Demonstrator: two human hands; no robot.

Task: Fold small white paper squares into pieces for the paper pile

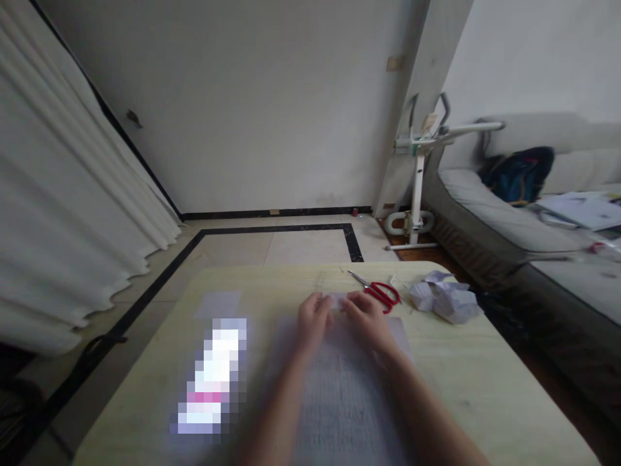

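Observation:
Between my left hand (314, 317) and my right hand (363, 314) is a small piece of white paper (334, 300), pinched by the fingers of both. Beneath my hands and forearms lies a large sheet of paper (339, 395) covered in blurred lines of writing or print. Just past my right hand, scissors (385, 295) with red handles rest on the table, blades pointing to the far left. Crumpled white paper (444, 296) sits farther right. My fingertips are partly blurred, so the small paper's shape is unclear.
The pale wooden table (485, 388) also bears a pixelated bright phone-like screen (211, 378) and a pale paper piece (218, 303) at left. Beyond stand a white exercise machine (417, 181) and a grey sofa (504, 220) with a dark backpack (519, 175). A white curtain (63, 194) hangs left.

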